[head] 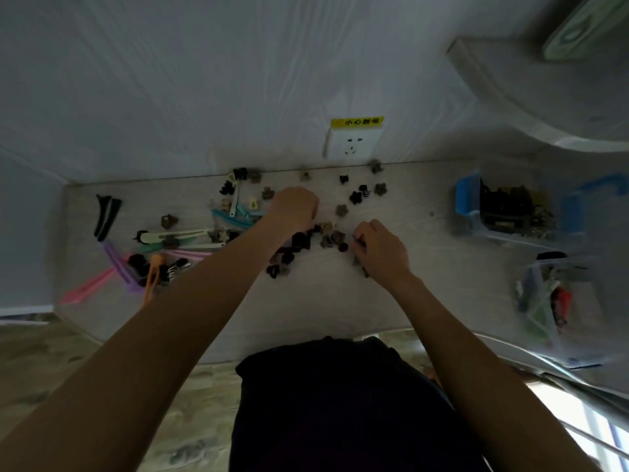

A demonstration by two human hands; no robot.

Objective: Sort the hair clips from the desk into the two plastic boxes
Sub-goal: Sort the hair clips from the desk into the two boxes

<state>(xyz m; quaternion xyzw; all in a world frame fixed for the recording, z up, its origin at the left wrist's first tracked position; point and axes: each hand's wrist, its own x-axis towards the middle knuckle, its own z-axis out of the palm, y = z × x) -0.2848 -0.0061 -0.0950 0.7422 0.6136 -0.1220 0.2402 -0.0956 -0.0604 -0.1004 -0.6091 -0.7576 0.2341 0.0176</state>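
Your left hand point(296, 206) is curled into a loose fist over the middle of the tabletop point(425, 284), knuckles up; you cannot tell whether it holds anything inside. Your right hand point(379, 247) sits just to its right, fingers bent down into a pile of small clips point(332, 237), seeming to pinch one of them, though the blur hides the grip.

Small dark and brown claw clips lie scattered between and beyond your hands, with a few more near the wall under the socket point(352, 144), which carries a yellow label point(357, 121). To the left lie the long clips point(177, 236): white, teal, pink, purple and orange ones, mixed with more small dark ones, and a black clip point(107, 212) apart at the far left.

At the right stand the two clear boxes. The far box point(468, 206), with blue latches, holds a heap of small dark and brown clips. The near box point(544, 318) holds coloured ones, red among them, blurred.
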